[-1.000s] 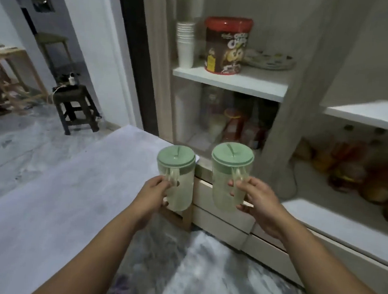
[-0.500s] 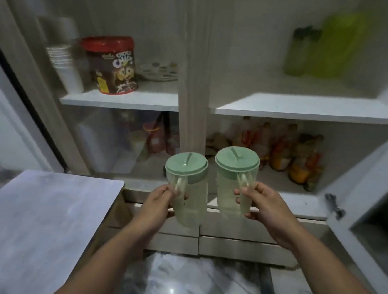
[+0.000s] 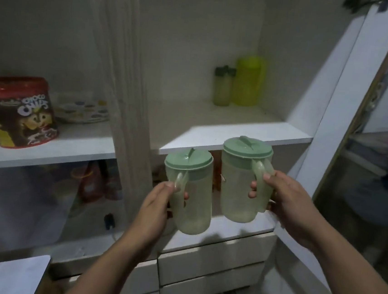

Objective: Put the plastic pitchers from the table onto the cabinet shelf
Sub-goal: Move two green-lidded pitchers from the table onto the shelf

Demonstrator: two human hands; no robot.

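I hold two pale translucent plastic pitchers with mint-green lids, side by side in front of the open cabinet. My left hand [image 3: 156,205] grips the handle of the left pitcher [image 3: 195,201]. My right hand [image 3: 284,203] grips the handle of the right pitcher [image 3: 239,186], which is held a little higher. Both pitchers hang in the air just below and in front of the white upper shelf [image 3: 225,135] of the right compartment. Neither touches a shelf.
A yellow-green jug [image 3: 248,81] and a small bottle [image 3: 222,85] stand at the back of that shelf. A red-lidded cereal tub [image 3: 18,113] and plates [image 3: 82,110] sit on the left shelf. A wooden post [image 3: 130,107] divides the compartments. The open door [image 3: 327,126] stands right, drawers [image 3: 210,267] below, table corner [image 3: 5,275] lower left.
The view has swung right and closer to the cabinet. Both pitchers have risen toward the right compartment's upper shelf, the right one now higher than the left. The table has slid to the lower left.
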